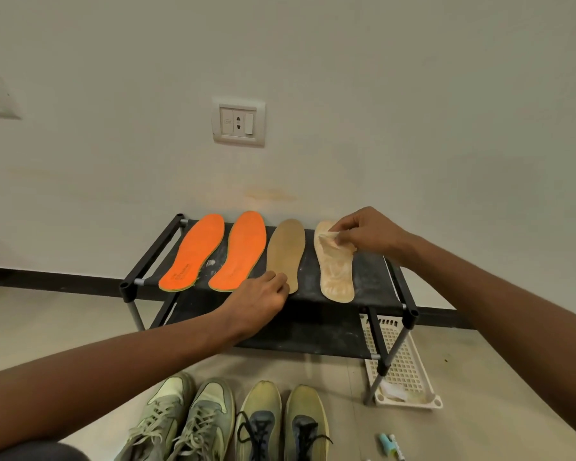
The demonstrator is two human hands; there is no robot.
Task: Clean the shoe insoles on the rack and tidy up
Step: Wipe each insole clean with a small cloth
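Four insoles lie on the black rack point(376, 271). The right hand point(368, 232) presses a crumpled wipe point(338, 239) onto the pale insole point(335, 267), while the left hand point(261, 299) touches the tan insole point(285, 251).

Two bare forearms reach in from the lower corners, with no sleeves, watches, rings or bracelets visible. The left hand point(260, 302) and right hand point(368, 232) are ungloved. Below the left forearm, at the bottom edge, a patch of dark grey clothing shows.
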